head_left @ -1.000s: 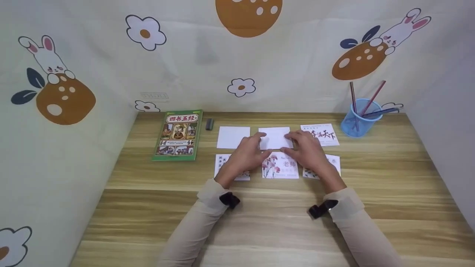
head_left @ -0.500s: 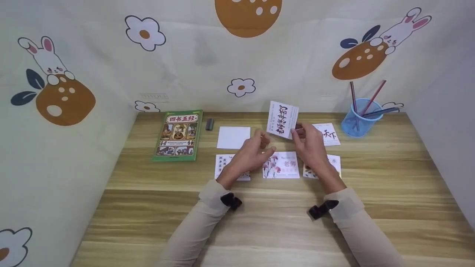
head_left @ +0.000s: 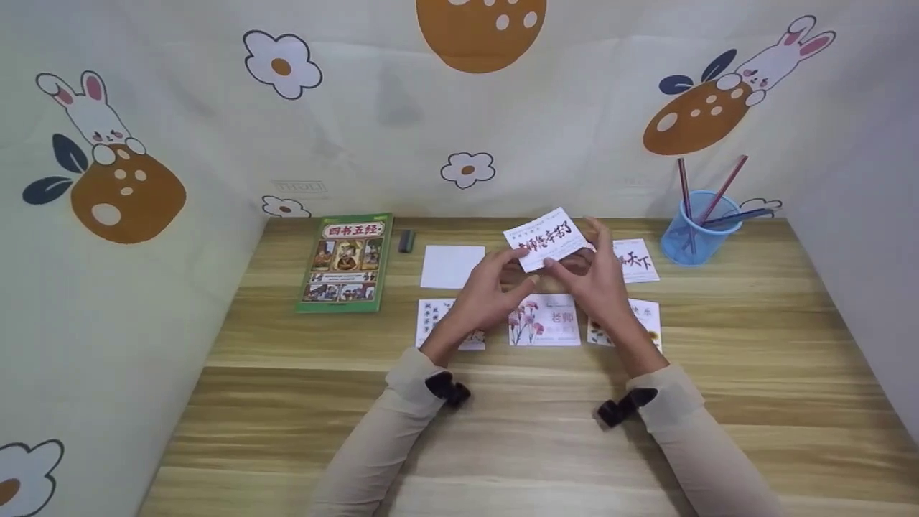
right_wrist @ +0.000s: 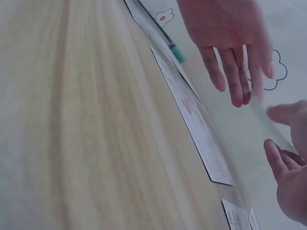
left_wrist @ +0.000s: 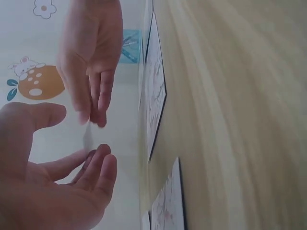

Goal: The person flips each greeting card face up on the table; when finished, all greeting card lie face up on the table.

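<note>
A white card with black and red brush writing [head_left: 546,239] is held above the wooden table [head_left: 502,424], printed side up and tilted. My right hand [head_left: 574,251] pinches it, thumb at its near edge and fingers behind its right end. My left hand [head_left: 513,262] has relaxed fingers, with the fingertips [head_left: 518,253] touching the card's left corner. In the left wrist view the left hand [left_wrist: 72,177] lies open under the thin card edge [left_wrist: 88,139], below the right hand [left_wrist: 91,62]. In the right wrist view the card [right_wrist: 271,122] sits between the right hand [right_wrist: 288,158] and the left hand [right_wrist: 230,43].
Flat on the table lie a blank white card [head_left: 452,266], a flower card [head_left: 544,319], a partly hidden card on each side of it [head_left: 429,316] [head_left: 646,316], and a calligraphy card [head_left: 637,260]. A green book [head_left: 344,261] and grey eraser [head_left: 406,240] lie left; a blue pencil cup [head_left: 693,230] stands right.
The card lay blank side up on the table under both hands. The right hand lifted it, turned it over, and it has now dropped from upright to a flatter tilt.
</note>
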Demonstrator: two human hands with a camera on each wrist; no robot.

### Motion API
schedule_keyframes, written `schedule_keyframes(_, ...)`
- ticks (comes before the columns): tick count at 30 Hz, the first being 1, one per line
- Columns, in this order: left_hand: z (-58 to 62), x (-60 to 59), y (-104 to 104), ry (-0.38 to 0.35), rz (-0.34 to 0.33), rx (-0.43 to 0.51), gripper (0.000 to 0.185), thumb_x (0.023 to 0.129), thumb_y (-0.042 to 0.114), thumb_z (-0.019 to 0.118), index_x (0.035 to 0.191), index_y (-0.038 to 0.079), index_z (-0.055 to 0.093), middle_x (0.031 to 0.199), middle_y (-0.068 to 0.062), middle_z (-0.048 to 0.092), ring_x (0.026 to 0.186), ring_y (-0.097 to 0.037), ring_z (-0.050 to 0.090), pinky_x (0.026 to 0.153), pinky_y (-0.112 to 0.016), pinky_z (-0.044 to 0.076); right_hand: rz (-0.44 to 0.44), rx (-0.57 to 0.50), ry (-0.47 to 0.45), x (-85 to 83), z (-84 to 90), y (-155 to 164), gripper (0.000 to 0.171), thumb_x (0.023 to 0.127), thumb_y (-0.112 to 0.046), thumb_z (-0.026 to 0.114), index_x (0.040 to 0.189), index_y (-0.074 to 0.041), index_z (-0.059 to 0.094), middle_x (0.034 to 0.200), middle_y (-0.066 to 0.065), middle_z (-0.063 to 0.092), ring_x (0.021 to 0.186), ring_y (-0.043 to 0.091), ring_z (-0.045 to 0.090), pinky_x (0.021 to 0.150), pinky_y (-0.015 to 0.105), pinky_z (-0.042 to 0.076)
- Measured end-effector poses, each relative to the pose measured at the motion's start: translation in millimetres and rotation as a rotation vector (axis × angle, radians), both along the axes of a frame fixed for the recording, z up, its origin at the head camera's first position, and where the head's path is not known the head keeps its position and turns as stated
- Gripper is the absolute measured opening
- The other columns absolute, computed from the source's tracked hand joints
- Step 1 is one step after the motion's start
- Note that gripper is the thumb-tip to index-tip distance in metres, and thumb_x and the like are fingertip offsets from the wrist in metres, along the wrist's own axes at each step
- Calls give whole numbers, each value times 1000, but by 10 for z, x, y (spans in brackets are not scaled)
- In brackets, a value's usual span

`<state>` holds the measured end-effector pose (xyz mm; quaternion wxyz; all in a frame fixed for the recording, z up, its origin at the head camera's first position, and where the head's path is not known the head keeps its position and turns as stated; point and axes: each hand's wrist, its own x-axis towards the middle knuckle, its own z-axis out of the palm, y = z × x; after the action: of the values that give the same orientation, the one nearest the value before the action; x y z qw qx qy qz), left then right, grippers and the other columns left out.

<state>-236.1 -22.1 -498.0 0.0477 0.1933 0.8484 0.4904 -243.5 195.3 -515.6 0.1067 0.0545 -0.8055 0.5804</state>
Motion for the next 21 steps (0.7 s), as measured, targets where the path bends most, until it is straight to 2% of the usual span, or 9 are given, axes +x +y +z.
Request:
schedule_keyframes(2,0,-6,-19,-9,0,-33,61,103,32,72,156,10,56,145,-15,59,131,-31,63,114,-46,54,-45,99,20,-2,-9,26,68,95,-15,84,153,-4,49,144,18,62,119,32,69,103,33,57)
schedule_keyframes(4,-3,-9,-34,-9,2,-92,62,103,36,71,157,11,56,148,-14,57,135,-30,59,118,-46,50,-69,225,38,-4,-26,46,49,98,-18,80,142,-3,63,135,18,66,117,33,66,104,41,52)
schedule_keyframes(7,-26,-12,-50,-10,-10,-188,65,103,37,70,158,8,54,150,-15,53,136,-29,55,121,-46,46,-44,369,45,4,-52,54,31,101,-21,75,126,-3,77,124,20,70,119,39,62,109,53,45)
schedule_keyframes(10,-50,-10,-53,-17,-37,-284,68,104,38,70,159,4,52,152,-16,50,135,-28,54,120,-42,47,4,461,24,22,-66,44,32,101,-23,75,125,-3,79,125,22,70,123,43,61,114,60,41)
schedule_keyframes(13,-68,-9,-53,-8,-72,-357,70,104,39,69,161,3,50,154,-18,47,136,-27,51,119,-41,48,36,526,-16,43,-66,30,35,102,-27,74,127,-4,79,131,23,69,128,44,58,115,61,37)
schedule_keyframes(18,-71,8,-58,17,-110,-398,72,104,40,69,161,2,46,156,-21,43,144,-29,43,124,-41,43,57,592,-76,67,-54,20,38,102,-30,73,131,-6,77,137,23,67,133,43,53,109,59,36)
schedule_keyframes(21,-69,18,-63,15,-110,-417,71,104,40,69,161,3,46,157,-21,41,146,-30,41,126,-42,40,61,614,-85,72,-42,19,39,102,-32,73,132,-8,77,137,23,66,132,43,52,106,58,36)
